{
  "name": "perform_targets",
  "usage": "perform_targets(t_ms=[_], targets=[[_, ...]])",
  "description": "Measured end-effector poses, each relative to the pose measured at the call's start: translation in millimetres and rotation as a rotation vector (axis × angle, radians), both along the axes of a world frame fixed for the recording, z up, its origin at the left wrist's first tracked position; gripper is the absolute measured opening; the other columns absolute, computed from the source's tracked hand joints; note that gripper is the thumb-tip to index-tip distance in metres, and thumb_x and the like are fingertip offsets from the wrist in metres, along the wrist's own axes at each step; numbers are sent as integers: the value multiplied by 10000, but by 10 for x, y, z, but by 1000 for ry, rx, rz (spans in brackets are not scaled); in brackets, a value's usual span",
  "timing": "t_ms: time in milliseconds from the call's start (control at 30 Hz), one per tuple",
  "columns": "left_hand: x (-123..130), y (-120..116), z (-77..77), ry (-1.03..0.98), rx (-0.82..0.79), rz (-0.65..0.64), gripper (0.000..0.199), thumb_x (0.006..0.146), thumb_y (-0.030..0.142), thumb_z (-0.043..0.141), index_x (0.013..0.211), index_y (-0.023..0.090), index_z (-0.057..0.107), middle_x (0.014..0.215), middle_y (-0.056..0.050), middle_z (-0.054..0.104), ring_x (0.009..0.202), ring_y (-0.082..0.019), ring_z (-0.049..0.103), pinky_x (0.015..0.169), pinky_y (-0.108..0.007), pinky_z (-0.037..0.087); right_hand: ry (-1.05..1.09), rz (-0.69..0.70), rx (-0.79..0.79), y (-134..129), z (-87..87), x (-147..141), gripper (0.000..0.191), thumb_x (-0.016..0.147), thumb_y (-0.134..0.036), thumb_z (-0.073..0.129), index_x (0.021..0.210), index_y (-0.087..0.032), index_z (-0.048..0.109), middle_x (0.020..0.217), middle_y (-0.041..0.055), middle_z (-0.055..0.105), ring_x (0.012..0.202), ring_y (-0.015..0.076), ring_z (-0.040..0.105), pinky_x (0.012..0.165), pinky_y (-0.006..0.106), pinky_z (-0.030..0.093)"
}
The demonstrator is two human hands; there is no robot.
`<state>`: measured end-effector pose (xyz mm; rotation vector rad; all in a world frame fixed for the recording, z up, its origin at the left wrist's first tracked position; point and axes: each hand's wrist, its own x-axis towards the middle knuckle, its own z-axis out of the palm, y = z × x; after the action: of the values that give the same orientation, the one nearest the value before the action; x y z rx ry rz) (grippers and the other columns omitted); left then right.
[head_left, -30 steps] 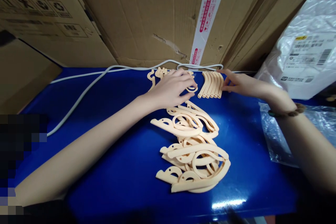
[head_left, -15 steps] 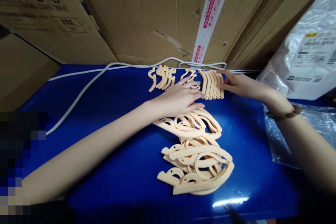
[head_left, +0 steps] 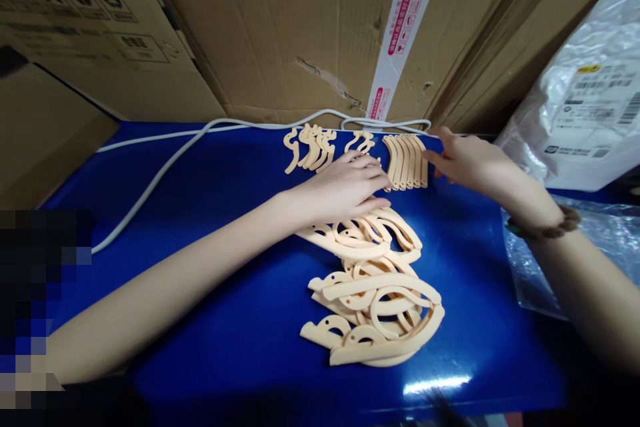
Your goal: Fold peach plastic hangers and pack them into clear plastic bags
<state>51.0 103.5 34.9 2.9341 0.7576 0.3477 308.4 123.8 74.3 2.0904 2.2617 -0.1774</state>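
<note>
My left hand (head_left: 353,183) lies palm down with fingers stretched out, its fingertips at the left side of a row of beige curved strips (head_left: 406,161). The strips stand side by side and look like arms of folding hangers. At the row's right end is my right hand (head_left: 463,160), thumb and forefinger apart, nothing held; the thumb tip is close to the last strip, and whether it touches cannot be told. Partly hidden behind my left hand are small S-shaped hook pieces (head_left: 361,141). Nearer me lies a loose pile of beige folding hangers (head_left: 385,300).
More hook pieces (head_left: 315,147) lie at the back left. A white cable (head_left: 165,163) runs along the cardboard box (head_left: 280,33) behind the blue table (head_left: 210,327). On the right are a labelled white plastic package (head_left: 590,100) and a clear plastic bag (head_left: 605,227).
My right hand has drawn slightly right, off the row's end. The strips sit closer together, their left side shifted right. My left fingers are drawn in a little.
</note>
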Motion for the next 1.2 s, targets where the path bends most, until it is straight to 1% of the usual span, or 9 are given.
perform_targets(t_ms=[133, 200, 300, 433, 633, 733, 833, 1000, 1200], targets=[[-101, 44, 202, -150, 15, 59, 378, 1062, 412, 522, 1303, 154, 657, 1397, -153, 622, 1297, -310, 566, 1100, -461, 435, -19, 133, 83, -366, 240, -277, 421, 1002, -511, 511, 1220, -184, 663, 775, 74, 726, 682, 223, 629, 639, 338, 388], [-190, 73, 350, -255, -11, 63, 348, 1062, 386, 509, 1310, 181, 641, 1370, -136, 622, 1294, -293, 566, 1119, -452, 425, 65, 366, -56, -596, 317, -454, 371, 1004, -560, 522, 1032, -223, 676, 755, 24, 709, 626, 176, 604, 607, 305, 375], [-340, 107, 559, -357, -122, 66, 340, 1062, 405, 482, 1266, 200, 661, 1322, -109, 647, 1273, -266, 584, 1121, -406, 422, 168, 687, -244, -895, 324, -688, 355, 956, -574, 636, 958, -219, 651, 845, 18, 718, 629, 147, 606, 566, 270, 368], [-501, 125, 723, -264, -310, 98, 383, 1039, 459, 485, 1236, 202, 688, 1190, -70, 713, 1072, -236, 655, 979, -358, 486, 88, 783, -90, -1052, 207, -822, 242, 933, -409, 718, 996, -182, 666, 1041, 85, 727, 658, 152, 617, 563, 284, 385], [-581, 157, 718, -55, -413, 164, 466, 981, 548, 488, 1275, 244, 684, 1131, -31, 735, 976, -230, 670, 898, -341, 489, 126, 896, 26, -977, 100, -832, 288, 960, -448, 691, 1081, -187, 693, 1106, 100, 696, 894, 204, 678, 630, 278, 441], [-574, 162, 694, 58, -491, 220, 556, 956, 618, 462, 1337, 261, 651, 1229, -33, 716, 1071, -252, 664, 943, -344, 482, 88, 857, 157, -972, 35, -892, 342, 1011, -473, 600, 1074, -150, 693, 1008, 98, 688, 831, 208, 664, 635, 310, 442], [-576, 163, 684, 242, -610, 255, 689, 857, 692, 563, 1391, 258, 602, 1355, -52, 677, 1191, -282, 631, 999, -341, 465, 27, 713, 249, -951, -74, -951, 477, 1008, -543, 572, 1147, -106, 704, 970, 117, 688, 866, 247, 670, 662, 339, 445], [-578, 212, 597, 457, -744, 199, 787, 690, 593, 752, 1372, 244, 575, 1385, -74, 657, 1217, -274, 611, 956, -284, 469, 170, 541, 58, -858, -210, -964, 365, 988, -449, 639, 1172, -148, 732, 985, 87, 716, 862, 214, 674, 674, 307, 436], [-607, 315, 473, 428, -693, 193, 626, 682, 553, 768, 1197, 216, 654, 1251, -72, 711, 1114, -261, 645, 874, -276, 478, 507, 390, -31, -808, -188, -944, 329, 881, -263, 668, 1178, -124, 679, 685, -29, 635, 584, 117, 549, 577, 257, 364]])
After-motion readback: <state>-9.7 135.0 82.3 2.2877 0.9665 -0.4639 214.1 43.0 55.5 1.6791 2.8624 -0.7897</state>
